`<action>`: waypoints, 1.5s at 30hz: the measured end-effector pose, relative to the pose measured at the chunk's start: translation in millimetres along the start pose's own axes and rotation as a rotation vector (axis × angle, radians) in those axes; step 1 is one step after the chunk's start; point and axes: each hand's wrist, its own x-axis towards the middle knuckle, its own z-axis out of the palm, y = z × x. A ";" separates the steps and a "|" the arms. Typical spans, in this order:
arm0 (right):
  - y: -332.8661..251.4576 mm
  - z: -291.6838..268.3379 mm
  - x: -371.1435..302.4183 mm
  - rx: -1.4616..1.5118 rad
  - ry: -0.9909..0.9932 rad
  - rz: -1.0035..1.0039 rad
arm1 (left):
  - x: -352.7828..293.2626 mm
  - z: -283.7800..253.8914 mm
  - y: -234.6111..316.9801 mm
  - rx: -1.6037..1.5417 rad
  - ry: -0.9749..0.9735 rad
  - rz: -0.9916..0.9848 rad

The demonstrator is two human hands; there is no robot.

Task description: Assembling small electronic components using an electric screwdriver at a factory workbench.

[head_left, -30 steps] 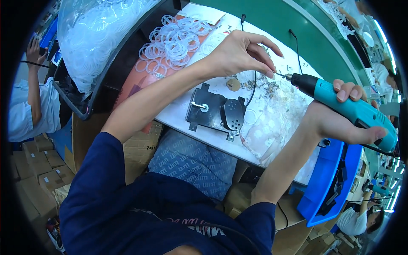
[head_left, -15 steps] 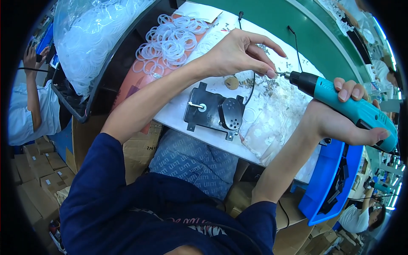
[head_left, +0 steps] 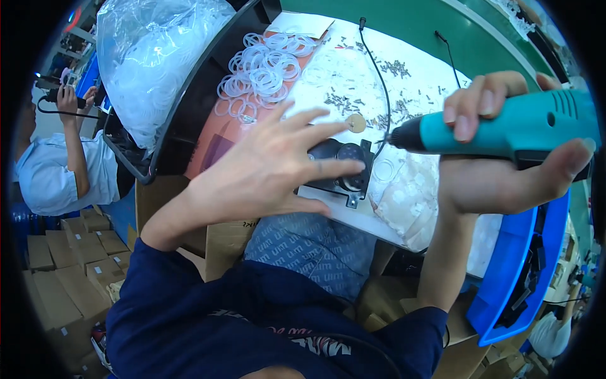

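My right hand [head_left: 499, 139] is wrapped round a teal electric screwdriver [head_left: 489, 126], raised over the right part of the white work table. Its black nose points left, toward a black motor unit [head_left: 356, 174] with a round cover and metal mounting tabs. Over the left part of that unit is my left hand [head_left: 271, 164], fingers spread and nothing seen in it. The hand hides much of the unit, and whether its fingers touch the unit I cannot tell. Several small screws [head_left: 344, 101] lie scattered beyond, near a round tan disc [head_left: 356, 123].
Clear plastic rings [head_left: 262, 72] are heaped on an orange sheet at the back left. A bag of rings [head_left: 158, 69] fills a black bin beside them. At right stands a blue bin [head_left: 499, 297] with black parts. A black cable [head_left: 379, 69] crosses the table. Another person [head_left: 60, 151] works at far left.
My left hand has left the screwdriver's tip and come down over the motor unit, its fingers spreading. The screwdriver has swung left and nearer, its nose now close to the unit.
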 end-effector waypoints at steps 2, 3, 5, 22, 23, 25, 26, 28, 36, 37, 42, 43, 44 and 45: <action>3.5 16.3 -5.0 0.000 0.009 0.012 | -4.4 7.6 -0.5 -0.050 -0.050 -0.025; 1.6 20.4 -6.7 -0.002 0.015 0.019 | -3.6 8.5 -1.4 -0.108 -0.049 -0.036; 1.6 25.5 -6.2 -0.010 0.024 0.031 | -1.3 9.1 -1.6 -0.161 -0.058 -0.047; -4.6 14.5 -16.1 -0.178 -0.038 0.127 | 4.3 8.4 0.6 -0.135 -0.002 0.001; -5.2 13.6 -16.8 -0.188 -0.046 0.134 | 4.3 8.2 0.9 -0.134 0.000 0.001; -2.9 11.0 -18.3 -0.197 -0.055 0.140 | 4.3 7.7 1.5 -0.169 -0.042 -0.046; 1.5 8.8 -21.3 -0.344 -0.015 0.150 | 4.5 7.4 2.0 -0.169 -0.041 -0.045; 5.4 8.3 -22.1 -0.493 0.026 0.162 | 5.1 7.2 2.6 -0.162 -0.042 -0.034; 15.9 27.7 -23.7 -0.530 0.131 0.151 | 2.9 7.3 -4.9 -0.213 -0.051 -0.027; 16.7 27.0 -22.1 -0.538 0.131 0.154 | 2.6 6.7 -5.7 -0.223 -0.061 -0.031; 23.1 24.4 -24.5 -0.244 0.061 0.104 | -1.0 4.0 -6.7 -0.217 -0.050 -0.008; 26.0 25.0 -25.8 0.000 0.056 0.002 | -2.9 3.5 -5.1 -0.191 -0.044 0.012; 27.1 23.0 -25.5 -0.004 0.043 -0.013 | -2.6 3.7 -4.7 -0.180 -0.029 0.022; 26.3 20.6 -25.2 0.022 -0.029 0.034 | -2.9 4.6 -3.9 -0.177 -0.031 0.022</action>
